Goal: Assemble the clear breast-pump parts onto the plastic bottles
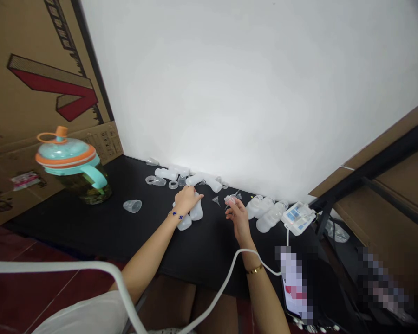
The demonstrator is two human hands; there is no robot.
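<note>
My left hand [187, 200] reaches down over a pair of translucent white bottles lying on the table. Its fingers curl over the neck end of one white bottle [196, 211], and the thumb points right; the fingertips are partly hidden. Below the wrist lies the other bottle [185, 223]. Raised a little to the right, my right hand [239, 217] pinches a small clear, whitish part [230, 199] between thumb and fingers; its exact kind is too small to make out. Near it on the table are a small clear funnel-shaped piece [216, 200] and similar pieces.
Along the white wall [230, 93] lie several white bottles [167, 173], clear caps and rings [173, 184]. Assembled bottles [270, 215] lie right, beside a white box [298, 218]. A clear cap [132, 206] and large jug [73, 167] stand left. A white cable [226, 278] crosses above a phone [294, 283].
</note>
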